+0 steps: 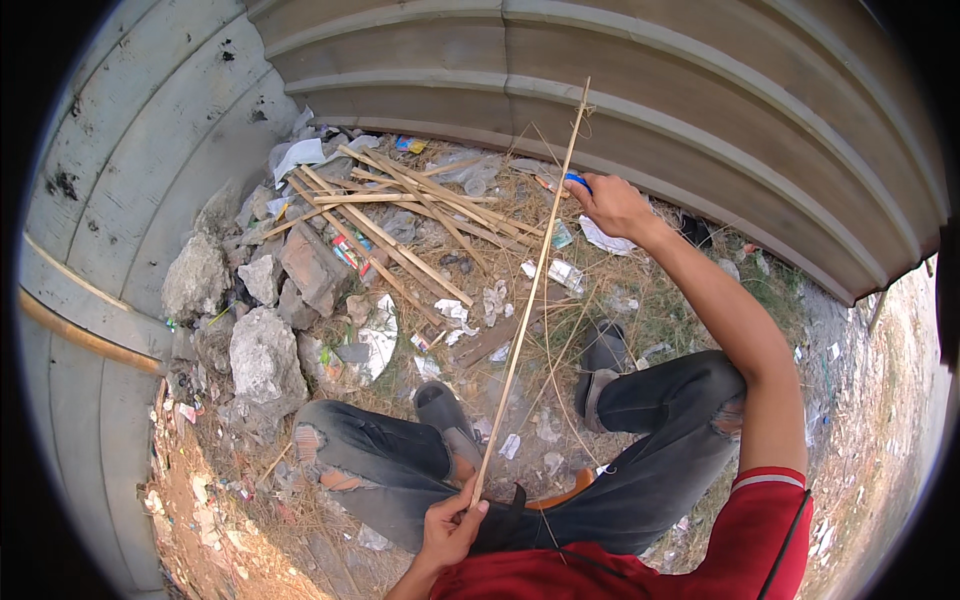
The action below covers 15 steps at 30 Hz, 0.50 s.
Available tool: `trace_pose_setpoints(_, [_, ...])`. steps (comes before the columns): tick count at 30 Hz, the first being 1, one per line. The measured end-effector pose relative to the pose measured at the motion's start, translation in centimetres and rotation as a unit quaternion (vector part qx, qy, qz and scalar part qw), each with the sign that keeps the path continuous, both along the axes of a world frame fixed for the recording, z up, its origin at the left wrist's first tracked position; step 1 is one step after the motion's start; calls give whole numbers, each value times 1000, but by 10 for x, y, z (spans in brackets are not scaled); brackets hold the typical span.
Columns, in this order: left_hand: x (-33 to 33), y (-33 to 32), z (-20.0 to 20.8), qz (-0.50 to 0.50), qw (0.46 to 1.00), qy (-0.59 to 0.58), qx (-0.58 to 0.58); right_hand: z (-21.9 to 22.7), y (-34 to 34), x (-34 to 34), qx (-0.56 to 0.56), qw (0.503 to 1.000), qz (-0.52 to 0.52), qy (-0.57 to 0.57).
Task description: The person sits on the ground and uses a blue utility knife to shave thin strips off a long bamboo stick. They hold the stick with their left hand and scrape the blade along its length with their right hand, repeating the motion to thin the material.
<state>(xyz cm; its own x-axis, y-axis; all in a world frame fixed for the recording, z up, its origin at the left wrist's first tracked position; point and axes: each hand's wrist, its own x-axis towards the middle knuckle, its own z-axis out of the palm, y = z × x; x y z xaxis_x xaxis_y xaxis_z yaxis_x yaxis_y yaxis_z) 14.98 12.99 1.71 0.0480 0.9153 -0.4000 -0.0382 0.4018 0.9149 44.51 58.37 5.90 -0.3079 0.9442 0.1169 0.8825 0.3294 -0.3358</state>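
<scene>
A long, thin bamboo strip slants from my lap up toward the metal wall, with a loose curl of fibre near its far end. My left hand pinches its near end between thumb and fingers, just above my lap. Stretched out to the far right, my right hand is closed around a blue-handled knife, which lies against the upper part of the strip. Fingers and strip hide most of the knife, so its blade cannot be made out clearly. Thin shavings hang and lie beneath the strip.
A pile of split bamboo sticks lies ahead, beside concrete rubble. Corrugated metal walls stand ahead and at left. Paper and plastic scraps litter the dry ground. My sandalled feet and bent knees are below the strip.
</scene>
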Motion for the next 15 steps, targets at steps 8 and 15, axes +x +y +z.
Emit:
trace_pose_setpoints(8, [-42,-36,4,-15,999,10,-46,-7,7,30,23,998,-19,-58])
trace_pose_setpoints(15, [-60,-74,3,-65,992,96,-51,-3,31,77,30,990,-123,-59])
